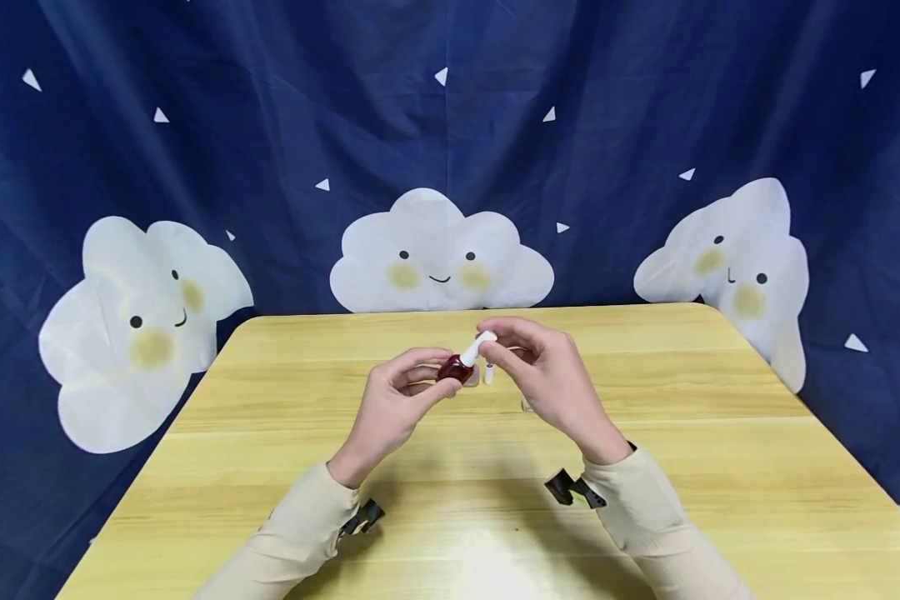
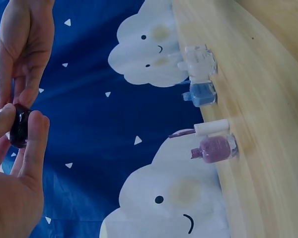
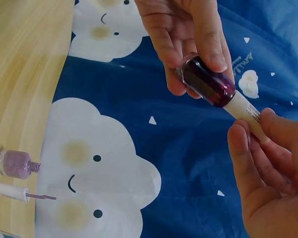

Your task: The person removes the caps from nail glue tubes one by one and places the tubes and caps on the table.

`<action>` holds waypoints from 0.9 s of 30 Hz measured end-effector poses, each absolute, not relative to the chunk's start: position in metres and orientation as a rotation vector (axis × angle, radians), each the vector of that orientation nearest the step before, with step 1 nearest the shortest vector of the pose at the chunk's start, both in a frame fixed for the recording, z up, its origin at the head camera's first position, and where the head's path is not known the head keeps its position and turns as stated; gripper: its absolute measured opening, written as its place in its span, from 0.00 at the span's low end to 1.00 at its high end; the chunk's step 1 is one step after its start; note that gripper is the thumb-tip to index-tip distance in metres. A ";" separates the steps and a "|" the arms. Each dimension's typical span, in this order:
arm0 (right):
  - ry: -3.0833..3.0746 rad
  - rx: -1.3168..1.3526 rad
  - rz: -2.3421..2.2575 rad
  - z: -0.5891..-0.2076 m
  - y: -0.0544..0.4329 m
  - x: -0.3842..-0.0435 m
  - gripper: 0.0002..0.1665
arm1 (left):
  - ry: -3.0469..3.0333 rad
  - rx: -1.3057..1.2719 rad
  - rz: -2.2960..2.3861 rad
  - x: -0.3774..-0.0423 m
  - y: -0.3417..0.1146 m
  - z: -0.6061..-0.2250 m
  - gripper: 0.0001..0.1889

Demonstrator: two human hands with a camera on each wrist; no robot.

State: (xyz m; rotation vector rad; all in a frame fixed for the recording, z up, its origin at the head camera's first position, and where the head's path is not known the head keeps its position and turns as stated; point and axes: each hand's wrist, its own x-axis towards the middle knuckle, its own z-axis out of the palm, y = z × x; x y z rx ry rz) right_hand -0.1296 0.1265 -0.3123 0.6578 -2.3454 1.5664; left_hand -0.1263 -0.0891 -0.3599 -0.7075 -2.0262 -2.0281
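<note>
While the left hand (image 1: pixel 390 408) pinches the dark red polish bottle (image 3: pixel 207 82) steady above mid-table (image 1: pixel 720 467), the right hand (image 1: pixel 551 379) pinches its white cap (image 3: pixel 247 113), apparently to twist it.

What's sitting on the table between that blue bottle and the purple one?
A white-capped brush, lying loose between the blue bottle and the purple bottle; the left wrist view shows it.

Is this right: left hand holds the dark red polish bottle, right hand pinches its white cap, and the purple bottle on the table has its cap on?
Not quite. The purple bottle is open: its white cap with brush lies beside it on the table, as the right wrist view shows. The rest holds: the left hand holds the dark red polish bottle and the right hand pinches its white cap.
</note>
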 end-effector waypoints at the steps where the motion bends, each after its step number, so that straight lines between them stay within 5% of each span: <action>1: -2.346 0.657 1.566 -0.312 0.127 -0.130 0.14 | -2.019 -0.706 -2.029 -0.126 -0.089 -0.360 0.17; 27: -2.456 0.660 1.346 -0.306 0.131 -0.125 0.05 | -1.979 -0.725 -1.864 -0.116 -0.085 -0.356 0.13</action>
